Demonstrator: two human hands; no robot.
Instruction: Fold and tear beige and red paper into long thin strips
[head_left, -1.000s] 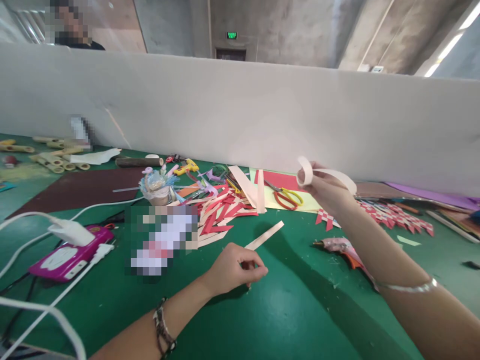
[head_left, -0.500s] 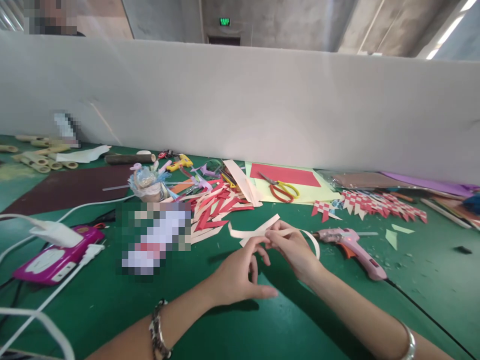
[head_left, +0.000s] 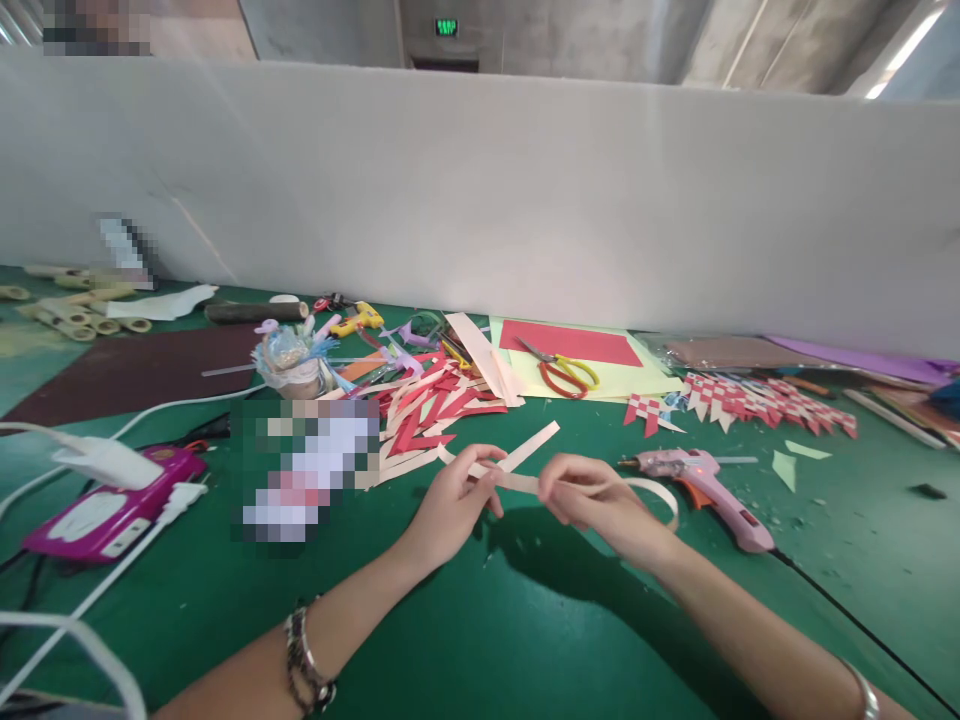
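Observation:
A pale cream paper strip (head_left: 518,482) runs between my two hands above the green table. My left hand (head_left: 461,497) pinches it near one end with thumb and fingers. My right hand (head_left: 589,495) is closed round it farther along, and its free end curls out past the wrist. Another pale strip (head_left: 531,446) slants up behind the fingers of my left hand; whether the two pieces are joined there I cannot tell. Just right of my right hand lies a pink glue gun (head_left: 709,490). Beyond my left hand is a pile of red and cream paper strips (head_left: 431,415).
Scissors (head_left: 561,370) lie on red and light yellow paper sheets (head_left: 630,383) at the back. Red-and-white woven paper pieces (head_left: 757,402) are at the right. A magenta power strip (head_left: 112,510) with white cords sits left, near a blurred object (head_left: 311,470). A white partition (head_left: 480,200) stands behind.
My hands have moved apart, the left one leftward and the right one slightly rightward. My left fingers, loosely spread before, are now closed on the strip, which stretches between both hands.

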